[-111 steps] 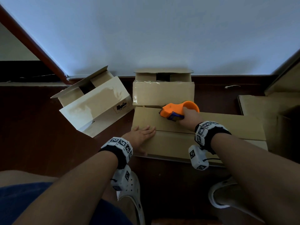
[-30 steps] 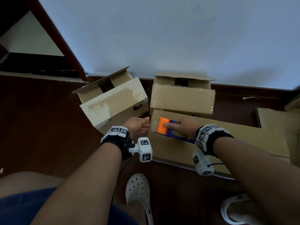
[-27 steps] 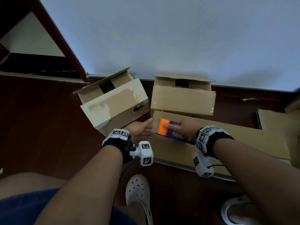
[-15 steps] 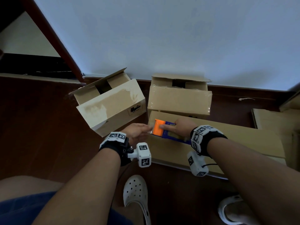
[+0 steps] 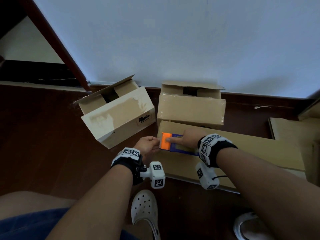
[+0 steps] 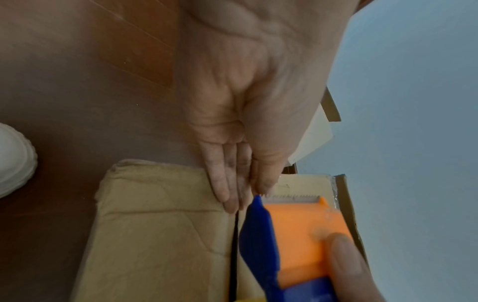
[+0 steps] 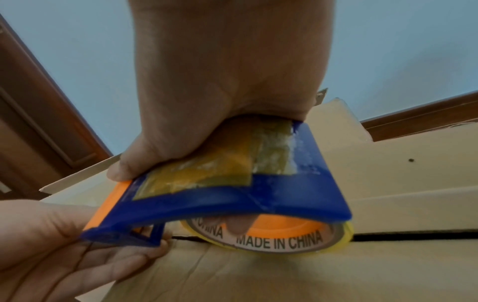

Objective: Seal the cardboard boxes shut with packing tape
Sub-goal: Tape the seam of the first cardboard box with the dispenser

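Note:
A long flat cardboard box (image 5: 242, 149) lies on the floor, a dark seam (image 7: 413, 235) running between its closed flaps. My right hand (image 5: 187, 139) grips the orange and blue tape dispenser (image 5: 166, 143) at the box's left end, index finger (image 6: 344, 263) laid on the orange plate. The tape roll (image 7: 271, 237) rests on the seam. My left hand (image 5: 147, 144) is at the box's left edge, its straight fingers (image 6: 227, 194) touching the cardboard right by the dispenser's toothed blade (image 6: 289, 197). Whether tape lies under those fingers is not visible.
Two other boxes stand by the wall: a tilted one with raised flaps (image 5: 117, 118) on the left and one with raised flaps (image 5: 190, 110) behind the long box. More cardboard (image 5: 294, 132) lies at right. White clogs (image 5: 144, 208) stand on the dark wood floor.
The dispenser has gone from mid-box to the box's left end. My left hand left the box top and closed in on the dispenser's blade at the left edge.

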The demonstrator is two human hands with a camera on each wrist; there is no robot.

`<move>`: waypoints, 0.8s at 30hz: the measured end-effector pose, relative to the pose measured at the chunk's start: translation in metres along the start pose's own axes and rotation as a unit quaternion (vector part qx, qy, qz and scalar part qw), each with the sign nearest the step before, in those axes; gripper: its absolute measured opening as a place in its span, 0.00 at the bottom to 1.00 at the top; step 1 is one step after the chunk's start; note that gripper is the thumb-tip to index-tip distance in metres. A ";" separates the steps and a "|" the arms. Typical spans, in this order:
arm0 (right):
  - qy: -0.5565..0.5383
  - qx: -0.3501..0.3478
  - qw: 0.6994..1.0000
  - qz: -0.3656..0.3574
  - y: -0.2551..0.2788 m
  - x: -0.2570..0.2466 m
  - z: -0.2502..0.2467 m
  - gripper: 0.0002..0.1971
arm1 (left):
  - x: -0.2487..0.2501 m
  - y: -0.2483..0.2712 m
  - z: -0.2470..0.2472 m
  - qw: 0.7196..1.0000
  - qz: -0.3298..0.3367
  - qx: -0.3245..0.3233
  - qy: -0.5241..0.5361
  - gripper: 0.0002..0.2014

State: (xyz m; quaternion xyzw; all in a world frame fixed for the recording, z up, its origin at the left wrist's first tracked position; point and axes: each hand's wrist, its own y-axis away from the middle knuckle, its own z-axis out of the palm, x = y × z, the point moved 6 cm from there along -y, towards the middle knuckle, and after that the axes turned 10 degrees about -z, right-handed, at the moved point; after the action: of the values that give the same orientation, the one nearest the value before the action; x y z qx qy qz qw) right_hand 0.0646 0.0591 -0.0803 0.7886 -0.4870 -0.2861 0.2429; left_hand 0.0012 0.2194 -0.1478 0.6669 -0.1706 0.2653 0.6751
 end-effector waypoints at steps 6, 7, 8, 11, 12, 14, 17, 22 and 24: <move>-0.019 -0.022 1.000 0.001 0.000 -0.002 -0.002 0.38 | -0.001 -0.003 0.000 0.999 -0.005 0.029 0.022 0.06; -0.026 -0.027 0.999 -0.003 -0.001 -0.002 -0.003 0.42 | 0.000 -0.004 0.000 0.999 -0.008 0.029 0.023 0.06; -0.030 -0.033 0.999 -0.008 0.000 -0.002 -0.003 0.46 | 0.000 -0.006 0.000 0.999 -0.011 0.025 0.025 0.06; -0.033 -0.040 0.999 -0.011 0.000 0.002 -0.003 0.48 | -0.001 -0.007 0.000 0.999 -0.022 0.011 0.028 0.07; -0.035 -0.032 0.999 -0.013 0.000 0.004 -0.003 0.47 | -0.001 -0.008 0.000 0.999 -0.023 0.010 0.025 0.08; -0.034 -0.009 0.999 -0.018 0.001 0.010 -0.004 0.43 | -0.001 -0.008 0.000 1.000 -0.017 0.007 0.019 0.08; -0.006 -0.004 1.000 -0.010 0.006 0.012 -0.003 0.39 | 0.001 -0.005 0.003 1.000 0.000 0.002 0.010 0.04; 0.004 -0.013 1.000 -0.008 0.009 0.013 0.002 0.39 | -0.001 -0.004 0.003 1.000 0.013 0.011 0.024 0.05; 0.001 -0.013 1.000 -0.007 0.011 0.017 0.002 0.39 | -0.002 -0.006 0.003 0.999 0.005 0.012 0.036 0.04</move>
State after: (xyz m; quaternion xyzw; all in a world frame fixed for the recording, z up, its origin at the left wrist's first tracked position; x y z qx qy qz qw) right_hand 0.0620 0.0390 -0.0784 0.7888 -0.4779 -0.2934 0.2518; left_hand 0.0035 0.2162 -0.1535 0.6636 -0.1465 0.2950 0.6716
